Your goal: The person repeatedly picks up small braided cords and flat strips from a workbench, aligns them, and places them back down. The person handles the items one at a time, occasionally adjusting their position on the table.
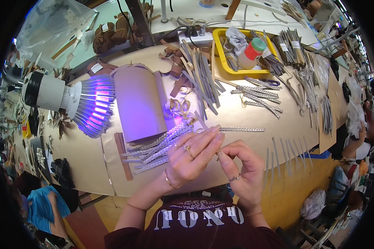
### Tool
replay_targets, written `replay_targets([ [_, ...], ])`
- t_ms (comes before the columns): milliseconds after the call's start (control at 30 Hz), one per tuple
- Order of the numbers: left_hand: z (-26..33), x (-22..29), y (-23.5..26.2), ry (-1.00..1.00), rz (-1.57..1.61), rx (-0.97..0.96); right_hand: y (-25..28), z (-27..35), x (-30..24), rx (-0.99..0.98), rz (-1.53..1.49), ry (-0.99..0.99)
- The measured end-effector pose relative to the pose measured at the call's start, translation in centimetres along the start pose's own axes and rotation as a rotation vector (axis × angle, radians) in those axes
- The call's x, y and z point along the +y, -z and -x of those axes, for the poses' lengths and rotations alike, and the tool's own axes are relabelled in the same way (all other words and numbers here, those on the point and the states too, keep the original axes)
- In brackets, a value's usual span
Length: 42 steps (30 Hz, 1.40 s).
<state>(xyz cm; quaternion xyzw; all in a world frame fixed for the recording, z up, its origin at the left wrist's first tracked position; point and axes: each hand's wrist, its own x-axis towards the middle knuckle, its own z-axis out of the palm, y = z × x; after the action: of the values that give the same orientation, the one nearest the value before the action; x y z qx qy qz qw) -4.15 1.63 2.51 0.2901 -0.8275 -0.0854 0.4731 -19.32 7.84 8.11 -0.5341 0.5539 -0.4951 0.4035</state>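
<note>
Over the near edge of the table, my left hand (192,155) is closed, its fingertips pinched at the end of a silvery braided strap (244,129) that runs out to the right. A flat greyish strip (200,120) shows just beyond those fingers. My right hand (244,168) is close beside it, thumb and forefinger pinched together near the left fingertips. Whatever lies in that pinch is too small to make out. Left of my left hand, a pile of similar braided straps (153,151) rests partly against a curved tan sheet (137,106).
A large finned lamp (93,106) casts purple light from the left. Grey strips (203,76) lie beyond my hands, near a yellow basket (220,62) holding a bottle (253,54). More braided straps (259,97) lie to the right. Thin strips (287,155) hang along the table's near right edge.
</note>
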Motion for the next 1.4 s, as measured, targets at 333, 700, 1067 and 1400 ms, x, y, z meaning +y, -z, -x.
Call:
replay_targets([
  [333, -0.1, 0.3, 0.4, -0.016, -0.027, -0.04, 0.1, 0.0, -0.2, 0.007, 0.025, 0.023],
  [700, -0.1, 0.4, -0.2, 0.054, 0.142, -0.104, 0.0, -0.3, 0.8, 0.059, 0.099, 0.077],
  [1067, -0.3, 1.9, 1.5, 0.871, 1.061, -0.236, -0.1, -0.3, 1.5, 0.05, 0.28, 0.229],
  [1400, -0.5, -0.3, 1.8, 1.08, 1.205, -0.052, 1.0, 0.4, 1.9, 0.011, 0.138, 0.373],
])
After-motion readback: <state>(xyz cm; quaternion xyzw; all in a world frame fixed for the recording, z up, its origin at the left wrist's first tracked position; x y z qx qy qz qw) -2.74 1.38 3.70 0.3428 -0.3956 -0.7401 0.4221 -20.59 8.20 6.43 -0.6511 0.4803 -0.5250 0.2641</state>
